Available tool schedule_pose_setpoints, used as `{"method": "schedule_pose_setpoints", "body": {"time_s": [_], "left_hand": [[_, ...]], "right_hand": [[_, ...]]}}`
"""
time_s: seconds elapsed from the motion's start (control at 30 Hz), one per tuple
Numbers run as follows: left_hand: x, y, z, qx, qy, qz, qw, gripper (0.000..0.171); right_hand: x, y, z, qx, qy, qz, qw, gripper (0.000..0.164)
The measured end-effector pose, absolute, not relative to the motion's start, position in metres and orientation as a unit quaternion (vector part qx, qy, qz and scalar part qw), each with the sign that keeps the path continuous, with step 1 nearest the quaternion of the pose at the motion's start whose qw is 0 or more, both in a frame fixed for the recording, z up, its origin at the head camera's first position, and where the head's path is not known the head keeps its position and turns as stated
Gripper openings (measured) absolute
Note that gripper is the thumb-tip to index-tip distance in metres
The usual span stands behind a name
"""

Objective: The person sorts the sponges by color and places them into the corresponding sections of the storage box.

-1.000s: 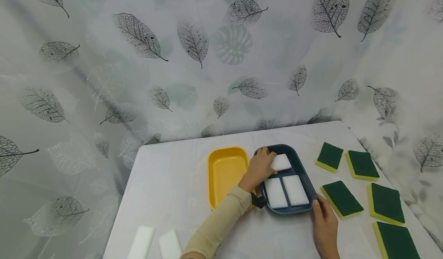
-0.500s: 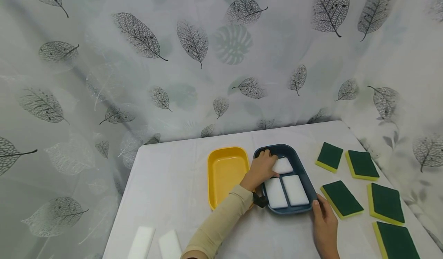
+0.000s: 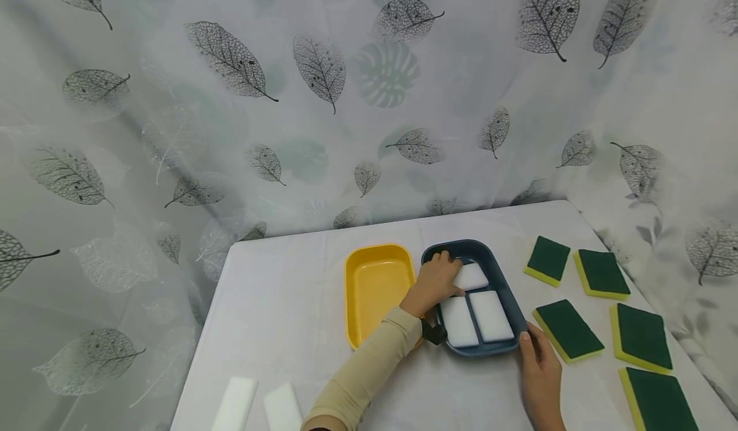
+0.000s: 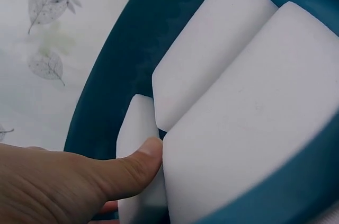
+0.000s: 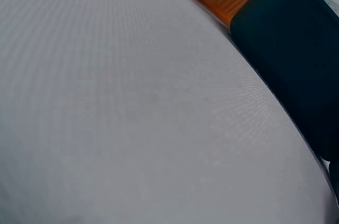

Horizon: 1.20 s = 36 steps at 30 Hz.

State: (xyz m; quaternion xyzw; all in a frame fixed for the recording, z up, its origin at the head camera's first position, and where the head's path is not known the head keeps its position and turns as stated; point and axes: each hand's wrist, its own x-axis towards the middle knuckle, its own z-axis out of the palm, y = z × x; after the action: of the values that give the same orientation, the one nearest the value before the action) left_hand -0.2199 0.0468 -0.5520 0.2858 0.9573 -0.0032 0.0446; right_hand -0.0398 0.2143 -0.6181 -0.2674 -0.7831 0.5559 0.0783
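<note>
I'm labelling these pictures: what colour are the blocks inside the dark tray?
White blocks, clearest in the left wrist view.

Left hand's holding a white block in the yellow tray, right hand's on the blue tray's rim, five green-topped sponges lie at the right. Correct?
One error: the white block in the left hand is in the blue tray, not the yellow tray; the head view shows it. The right hand and sponges are as you say.
</note>
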Motion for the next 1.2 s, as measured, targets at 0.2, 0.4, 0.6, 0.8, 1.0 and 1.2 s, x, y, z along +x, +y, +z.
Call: {"method": "schedule_pose_setpoints", "body": {"time_s": [0.2, 0.4, 0.6, 0.8, 1.0, 1.2], "left_hand": [[-0.218, 0.047, -0.549, 0.284, 0.957, -0.016, 0.050, 0.063], [-0.219, 0.047, -0.550, 0.285, 0.957, -0.019, 0.054, 0.062], [-0.218, 0.044, -0.549, 0.291, 0.955, -0.003, 0.052, 0.053], [-0.212, 0.038, -0.544, 0.298, 0.953, 0.037, 0.037, 0.044], [-0.205, 0.031, -0.540, 0.291, 0.953, 0.086, 0.011, 0.040], [-0.196, 0.020, -0.532, 0.270, 0.952, 0.137, -0.032, 0.036]], "right_hand": [[-0.040, 0.213, -0.617, -0.266, -0.784, 0.555, 0.082, 0.059], [-0.040, 0.213, -0.619, -0.266, -0.784, 0.553, 0.088, 0.058], [-0.040, 0.214, -0.619, -0.268, -0.784, 0.553, 0.085, 0.058], [-0.040, 0.213, -0.617, -0.266, -0.786, 0.551, 0.092, 0.057], [-0.040, 0.213, -0.616, -0.265, -0.786, 0.551, 0.090, 0.058], [-0.040, 0.214, -0.615, -0.262, -0.786, 0.553, 0.087, 0.060]]}}
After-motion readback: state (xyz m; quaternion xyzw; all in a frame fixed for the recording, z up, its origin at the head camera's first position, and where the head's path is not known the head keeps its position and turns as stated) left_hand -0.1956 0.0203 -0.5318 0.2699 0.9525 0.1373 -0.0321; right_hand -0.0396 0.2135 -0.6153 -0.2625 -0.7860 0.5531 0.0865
